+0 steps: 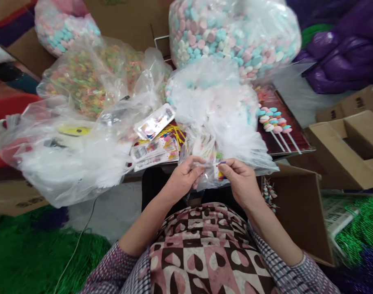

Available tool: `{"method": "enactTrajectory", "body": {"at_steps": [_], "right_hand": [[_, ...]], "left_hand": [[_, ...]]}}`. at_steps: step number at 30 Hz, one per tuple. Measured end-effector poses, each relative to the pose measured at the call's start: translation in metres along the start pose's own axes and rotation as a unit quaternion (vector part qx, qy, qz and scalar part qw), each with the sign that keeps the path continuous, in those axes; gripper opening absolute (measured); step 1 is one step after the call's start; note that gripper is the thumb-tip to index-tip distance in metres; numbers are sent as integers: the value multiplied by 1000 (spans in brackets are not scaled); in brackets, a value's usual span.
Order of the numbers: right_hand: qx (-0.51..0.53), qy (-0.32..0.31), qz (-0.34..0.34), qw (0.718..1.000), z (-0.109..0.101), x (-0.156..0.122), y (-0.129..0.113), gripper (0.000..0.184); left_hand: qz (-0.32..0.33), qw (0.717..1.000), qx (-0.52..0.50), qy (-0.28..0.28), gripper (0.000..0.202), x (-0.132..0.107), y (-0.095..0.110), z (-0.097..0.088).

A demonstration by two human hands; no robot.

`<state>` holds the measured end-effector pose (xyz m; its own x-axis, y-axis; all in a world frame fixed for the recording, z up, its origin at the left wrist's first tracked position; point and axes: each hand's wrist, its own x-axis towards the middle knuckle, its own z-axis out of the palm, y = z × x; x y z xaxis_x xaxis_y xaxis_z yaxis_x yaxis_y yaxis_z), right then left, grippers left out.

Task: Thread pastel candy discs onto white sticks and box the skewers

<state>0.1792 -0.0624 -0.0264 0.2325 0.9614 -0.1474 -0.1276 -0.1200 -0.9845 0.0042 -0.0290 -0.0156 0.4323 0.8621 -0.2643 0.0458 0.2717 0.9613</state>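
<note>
1. My right hand [242, 179] pinches a small printed card [217, 172] between thumb and finger, at the table's [302, 136] front edge.
2. My left hand's [186, 175] fingers curl close to the thumb; I can't tell whether they grip plastic.
3. Three candy sticks [275, 120] look finished by the right edge; loose candies [201, 28] and more cards [156, 153] seem left to use.
4. My thumb partly hides the card; a cloudy bag [215, 106] blurs its contents.
</note>
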Motion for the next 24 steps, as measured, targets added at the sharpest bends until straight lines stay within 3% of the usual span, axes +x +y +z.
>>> {"method": "enactTrajectory", "body": {"at_steps": [5,11,14,17,19,20,24], "right_hand": [[-87,25,-34,995,-1,1,-8,40],[-157,37,-108,981,-12,7,-21,47],[-206,3,-131,970,-30,15,-33,44],[-262,69,-143,952,-65,34,-46,37],[-340,153,-142,917,-91,51,-52,35],[-407,182,-135,885,-103,60,-54,33],[-653,165,-15,739,-130,90,-51,29]], "left_hand": [[-6,999,47,25,38,2,4,5],[-23,999,32,-8,34,11,4,12],[-21,999,15,37,31,18,3,11],[24,996,12,83,24,23,3,4],[57,994,22,95,21,25,4,1],[67,993,21,96,21,25,4,0],[54,994,-11,98,21,23,0,1]]}}
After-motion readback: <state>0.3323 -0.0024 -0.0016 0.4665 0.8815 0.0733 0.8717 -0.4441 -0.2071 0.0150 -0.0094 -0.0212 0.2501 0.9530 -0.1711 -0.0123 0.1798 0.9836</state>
